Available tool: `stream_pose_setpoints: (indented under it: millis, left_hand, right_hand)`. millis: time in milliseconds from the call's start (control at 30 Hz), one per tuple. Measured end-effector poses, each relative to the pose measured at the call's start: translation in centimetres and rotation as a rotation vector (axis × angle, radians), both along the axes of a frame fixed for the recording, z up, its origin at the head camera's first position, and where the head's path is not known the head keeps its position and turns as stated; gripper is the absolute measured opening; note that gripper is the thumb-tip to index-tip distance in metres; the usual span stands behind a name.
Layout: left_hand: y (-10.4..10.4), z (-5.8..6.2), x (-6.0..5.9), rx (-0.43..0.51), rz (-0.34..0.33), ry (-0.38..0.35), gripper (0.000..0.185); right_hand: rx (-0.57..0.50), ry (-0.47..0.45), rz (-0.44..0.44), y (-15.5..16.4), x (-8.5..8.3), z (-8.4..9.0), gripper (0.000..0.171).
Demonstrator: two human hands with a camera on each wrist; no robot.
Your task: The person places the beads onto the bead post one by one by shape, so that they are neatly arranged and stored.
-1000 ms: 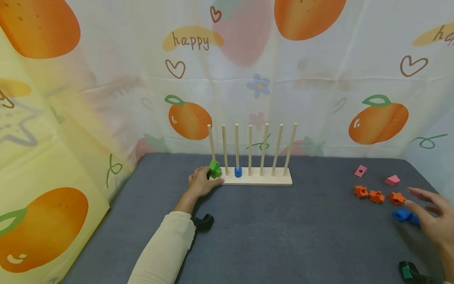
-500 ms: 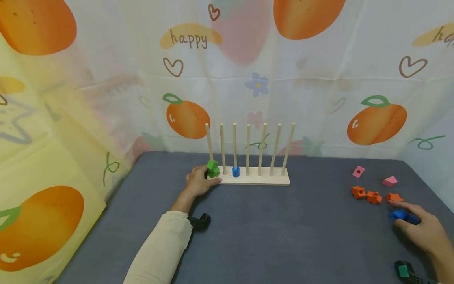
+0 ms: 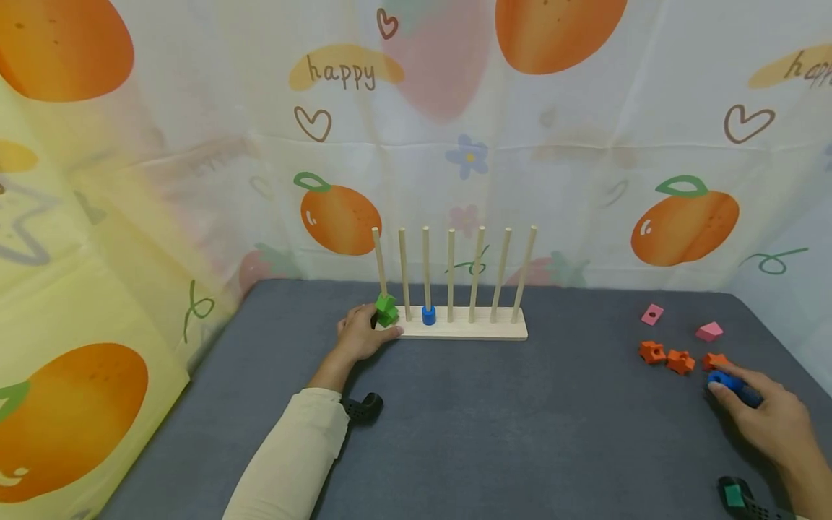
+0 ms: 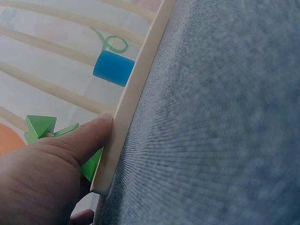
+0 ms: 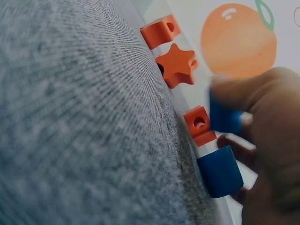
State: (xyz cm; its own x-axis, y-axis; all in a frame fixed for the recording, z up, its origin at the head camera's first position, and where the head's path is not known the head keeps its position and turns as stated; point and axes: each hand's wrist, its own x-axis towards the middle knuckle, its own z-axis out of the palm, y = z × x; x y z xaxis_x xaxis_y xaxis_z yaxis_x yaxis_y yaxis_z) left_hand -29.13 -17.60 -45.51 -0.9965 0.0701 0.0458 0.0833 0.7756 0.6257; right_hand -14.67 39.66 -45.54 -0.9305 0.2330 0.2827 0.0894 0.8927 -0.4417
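- Blue cylinder bead (image 3: 726, 378) at the tabletop's (image 3: 520, 419) right: our right hand (image 3: 763, 417) pinches it; grip firmly.
- Left hand (image 3: 360, 336), fingers resting straight, should hold the wooden peg rack (image 3: 468, 328) steady.

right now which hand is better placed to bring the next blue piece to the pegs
Right hand: its fingers already pinch a blue piece. The left hand rests against the peg board, probably steadying it.

Your head view looks down across the table (image 3: 494, 419); both wrist views skim its cloth, close to each hand.
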Motion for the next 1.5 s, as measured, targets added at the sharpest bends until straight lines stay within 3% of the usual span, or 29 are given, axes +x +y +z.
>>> stream_pose_setpoints:
  millis: [233, 367, 500, 700, 833, 933, 1100, 1367, 1500]
  left_hand:
    - [0.0, 0.0, 0.1, 0.011, -0.009, 0.005, 0.069]
    - [0.0, 0.1, 0.1, 0.020, -0.012, 0.001, 0.068]
    - [0.1, 0.1, 0.1, 0.011, -0.008, 0.009, 0.067]
    - [0.1, -0.1, 0.0, 0.004, -0.019, -0.008, 0.067]
    - [0.0, -0.1, -0.1, 0.004, -0.008, -0.004, 0.066]
    - [0.0, 0.1, -0.1, 0.000, -0.010, 0.002, 0.066]
    - [0.1, 0.1, -0.2, 0.005, -0.013, -0.006, 0.068]
    - [0.1, 0.1, -0.2, 0.012, -0.008, -0.009, 0.069]
    - [0.0, 0.2, -0.2, 0.007, -0.005, -0.011, 0.068]
  right_hand:
    - [-0.199, 0.208, -0.120, -1.0, 0.1, 1.0, 0.038]
    - [-0.334, 0.232, -0.163, -1.6, 0.2, 1.8, 0.037]
    - [-0.377, 0.242, -0.182, -2.2, 0.1, 2.7, 0.046]
    - [-0.411, 0.399, -0.039, -2.5, -0.3, 3.6, 0.031]
    - [-0.485, 0.443, 0.017, -2.9, -0.5, 4.5, 0.024]
    - [-0.561, 0.470, 0.037, -4.2, -0.4, 6.0, 0.023]
    - [-0.519, 0.533, 0.114, -6.2, 0.1, 8.9, 0.020]
    - [-0.482, 0.513, 0.153, -8.2, 0.2, 13.0, 0.020]
    - [-0.488, 0.507, 0.238, -9.0, -0.2, 14.5, 0.024]
